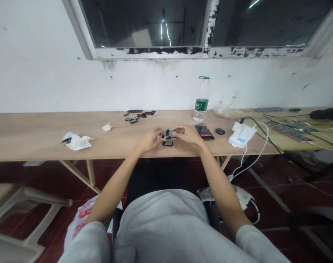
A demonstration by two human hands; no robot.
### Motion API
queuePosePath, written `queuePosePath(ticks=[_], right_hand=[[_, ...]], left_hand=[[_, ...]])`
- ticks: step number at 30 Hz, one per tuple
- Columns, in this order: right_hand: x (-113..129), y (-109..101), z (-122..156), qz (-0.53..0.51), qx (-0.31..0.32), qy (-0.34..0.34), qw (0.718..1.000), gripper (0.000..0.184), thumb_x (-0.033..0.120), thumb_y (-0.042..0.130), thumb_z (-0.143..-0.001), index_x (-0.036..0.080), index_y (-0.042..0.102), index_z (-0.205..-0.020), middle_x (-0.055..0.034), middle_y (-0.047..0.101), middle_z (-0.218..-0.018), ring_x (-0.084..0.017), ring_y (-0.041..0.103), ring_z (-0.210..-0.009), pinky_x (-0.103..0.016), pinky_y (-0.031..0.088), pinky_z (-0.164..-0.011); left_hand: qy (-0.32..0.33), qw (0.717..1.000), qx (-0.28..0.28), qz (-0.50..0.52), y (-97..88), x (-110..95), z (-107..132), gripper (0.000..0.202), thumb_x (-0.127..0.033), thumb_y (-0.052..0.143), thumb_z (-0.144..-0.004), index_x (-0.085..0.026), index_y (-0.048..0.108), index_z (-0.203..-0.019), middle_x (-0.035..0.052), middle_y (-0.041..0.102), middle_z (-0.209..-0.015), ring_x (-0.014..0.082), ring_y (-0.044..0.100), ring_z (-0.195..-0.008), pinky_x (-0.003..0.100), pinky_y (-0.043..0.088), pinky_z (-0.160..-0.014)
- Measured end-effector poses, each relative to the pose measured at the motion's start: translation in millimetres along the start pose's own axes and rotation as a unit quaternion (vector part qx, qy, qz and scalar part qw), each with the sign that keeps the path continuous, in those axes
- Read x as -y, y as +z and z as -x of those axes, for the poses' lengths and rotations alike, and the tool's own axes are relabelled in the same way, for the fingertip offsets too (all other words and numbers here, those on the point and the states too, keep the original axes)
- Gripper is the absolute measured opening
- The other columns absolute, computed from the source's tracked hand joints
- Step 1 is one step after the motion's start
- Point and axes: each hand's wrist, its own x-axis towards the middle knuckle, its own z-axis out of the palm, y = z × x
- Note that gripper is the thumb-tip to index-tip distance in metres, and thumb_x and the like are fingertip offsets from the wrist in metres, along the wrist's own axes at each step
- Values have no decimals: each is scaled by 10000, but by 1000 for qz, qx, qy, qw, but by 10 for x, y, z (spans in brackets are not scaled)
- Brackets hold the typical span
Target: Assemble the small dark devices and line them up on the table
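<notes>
Over the near edge of the wooden table [119, 148], my right hand [187, 133] pinches a small flat grey-and-black rectangular piece [170, 133]. My left hand [152, 139] is close on the other side, its thumb and fingers drawn together by the piece's left end. Whatever sits between those left fingertips is too small to make out. Just below, a similar dark piece with a grey-green face [167, 143] lies on the wood. Farther back is a loose group of several such black pieces [133, 119], with tiny light-coloured bits [152, 116] beside them.
Right of my hands lie a phone [205, 132] and a small black case [220, 131]. A water bottle [200, 104] stands behind. A white device [242, 134] with cables is farther right. Crumpled tissues [78, 141] are at left. A plastic stool [24, 215] stands on the floor.
</notes>
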Motion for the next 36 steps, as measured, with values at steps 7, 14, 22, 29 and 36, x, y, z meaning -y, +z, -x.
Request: queuePosePath(ticks=[7,14,22,29,36], right_hand=[[-97,37,-55,-56,-8,26,998,212,246,756,-872,122,762,-1044,-85,780,-907,-171,715,-719,-286,594,-729],[-191,39,-107,-89,30,18,995,261,281,804,-843,139,774,-1060,-73,786,-925,-155,706,-711,-270,595,-725],[-185,52,-95,-108,31,24,993,277,287,787,-865,149,773,-1105,-74,791,-983,-158,714,-753,-276,601,-764],[-200,76,-120,-121,40,26,992,271,303,810,-837,154,785,-1063,-64,791,-957,-157,712,-739,-265,595,-742],[-277,117,-153,-137,42,8,990,338,358,833,-810,145,787,-1069,-75,792,-966,-155,700,-733,-271,598,-730]], left_hand=[[-6,1000,-27,4,-11,12,-5,302,-429,591,-958,-175,675,-1099,98,664,-1071,235,650,-916,356,545,-822],[-5,1000,-14,12,5,-30,-12,305,-410,568,-972,-185,695,-1135,97,653,-1088,233,655,-935,346,544,-842],[-20,999,-36,4,17,-71,-13,298,-379,574,-970,-185,730,-1135,93,669,-1078,222,666,-920,335,551,-843],[-44,997,-56,6,14,-102,-22,267,-295,596,-933,-173,749,-1114,93,700,-1090,200,692,-819,324,576,-800],[-84,995,-48,21,-5,-86,-19,295,-368,652,-914,-192,795,-1103,84,740,-1174,225,721,-841,353,593,-847]])
